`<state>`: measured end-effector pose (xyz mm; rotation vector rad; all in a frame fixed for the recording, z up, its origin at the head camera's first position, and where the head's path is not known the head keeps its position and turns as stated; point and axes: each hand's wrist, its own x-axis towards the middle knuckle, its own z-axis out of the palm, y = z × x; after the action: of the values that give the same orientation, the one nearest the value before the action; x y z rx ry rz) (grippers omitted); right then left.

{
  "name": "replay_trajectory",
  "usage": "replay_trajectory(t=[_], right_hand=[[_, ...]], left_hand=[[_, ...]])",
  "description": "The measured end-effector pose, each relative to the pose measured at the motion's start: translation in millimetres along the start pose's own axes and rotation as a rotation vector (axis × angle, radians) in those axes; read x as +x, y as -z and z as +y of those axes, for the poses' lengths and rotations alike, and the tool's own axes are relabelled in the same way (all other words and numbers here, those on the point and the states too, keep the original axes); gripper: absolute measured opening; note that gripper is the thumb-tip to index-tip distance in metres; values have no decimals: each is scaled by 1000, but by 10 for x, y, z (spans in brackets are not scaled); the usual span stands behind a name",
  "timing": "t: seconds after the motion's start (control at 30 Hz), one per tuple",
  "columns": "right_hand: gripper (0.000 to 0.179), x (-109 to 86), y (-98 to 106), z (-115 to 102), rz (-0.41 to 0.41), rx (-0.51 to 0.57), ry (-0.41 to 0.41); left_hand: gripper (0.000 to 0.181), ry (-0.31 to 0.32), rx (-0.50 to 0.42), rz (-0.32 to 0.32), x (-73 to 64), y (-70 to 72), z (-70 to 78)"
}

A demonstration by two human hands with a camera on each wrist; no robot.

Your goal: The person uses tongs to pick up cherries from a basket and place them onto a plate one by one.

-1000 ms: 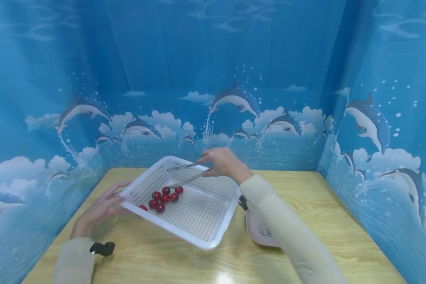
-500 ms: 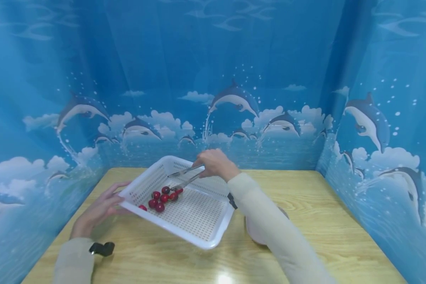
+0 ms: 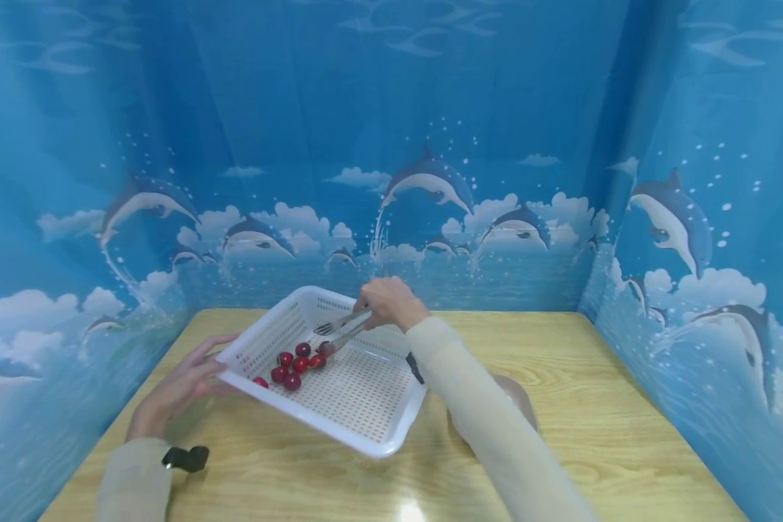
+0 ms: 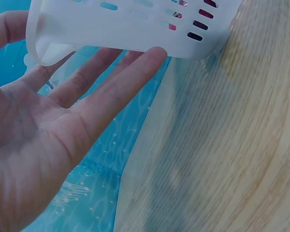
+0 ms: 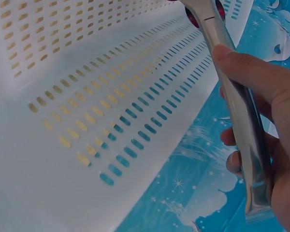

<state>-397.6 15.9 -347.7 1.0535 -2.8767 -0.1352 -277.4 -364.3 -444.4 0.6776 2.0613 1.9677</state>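
Note:
My left hand (image 3: 185, 377) grips the left end of a white plastic basket (image 3: 365, 399), fingers under it and thumb at the rim. The basket is tilted, its left end raised. Several dark red cherries (image 3: 292, 381) lie in its left part. Over the basket, my right hand (image 3: 389, 301) grips metal tongs (image 5: 249, 159), its thumb pressed along one arm. Their slotted ends reach down to one cherry (image 3: 326, 349), which sits at the tip of the lower arm. In the right wrist view dark red shows on both sides of the tong end.
A pinkish-brown dish (image 3: 518, 399) stands on the wooden table (image 3: 613, 420) right of the basket, largely hidden by the right sleeve (image 3: 489, 406). Blue dolphin-print curtains (image 3: 391, 145) enclose the table at the back and both sides.
My right hand has moved left and slightly down, bringing the tong ends closer together around a cherry. The right forearm shifted left, uncovering more of the dish. The left hand stays about still.

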Motion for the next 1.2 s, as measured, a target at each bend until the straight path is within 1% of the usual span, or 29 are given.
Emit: replay_trajectory(t=[0.13, 0.27, 0.43, 0.63, 0.73, 0.87, 1.0, 1.2], right_hand=[[35, 20, -18, -44, -25, 13, 1], [32, 31, -37, -73, -40, -5, 10], [30, 31, -14, -68, -39, -28, 28], [31, -3, 89, -4, 12, -19, 44], [30, -35, 133, 41, 45, -3, 58], [30, -101, 184, 92, 67, 8, 69], [32, -166, 226, 164, 78, 30, 68], [33, -296, 283, 302, 132, 82, 69]], left_hand=[[53, 7, 9, 7, -2, 1, -8], [52, 19, 12, 16, -1, -11, -5], [52, 9, -5, 3, 3, -19, 4], [52, -3, -18, -12, 6, -18, 15], [53, 0, -13, -11, 7, -12, 14], [54, 6, 0, -9, 4, -1, 18], [54, -10, -10, -20, 3, 10, 11], [54, -33, -36, -44, 3, 15, -8]])
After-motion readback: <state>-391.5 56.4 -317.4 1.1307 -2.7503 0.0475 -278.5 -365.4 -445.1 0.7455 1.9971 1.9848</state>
